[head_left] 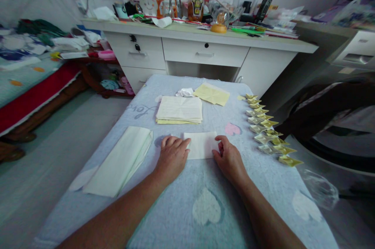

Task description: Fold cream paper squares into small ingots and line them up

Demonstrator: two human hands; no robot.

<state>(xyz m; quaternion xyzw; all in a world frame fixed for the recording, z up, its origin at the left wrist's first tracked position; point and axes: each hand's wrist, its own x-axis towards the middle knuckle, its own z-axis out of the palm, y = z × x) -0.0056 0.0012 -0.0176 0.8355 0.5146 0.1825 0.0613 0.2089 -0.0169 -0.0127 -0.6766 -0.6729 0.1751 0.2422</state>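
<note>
A folded white sheet of paper [201, 145] lies flat on the cloth between my two hands. My left hand [172, 153] rests palm down at its left end, fingers stretched out, with the fingertips at the paper's edge. At the right end is my right hand [230, 159]. Its thumb and index finger touch the paper's right edge, bent and apart from each other. Beyond the paper sits a stack of white and yellow sheets [179, 109]. A long folded white paper or cloth [121, 161] lies left of my left hand.
Small folded paper boats [268, 124] stand in rows along the table's right side. A yellow sheet [212, 94] and a crumpled white tissue [185, 92] lie at the back. A cluttered white desk [205, 47] stands behind; a washing machine [356, 51] is at right.
</note>
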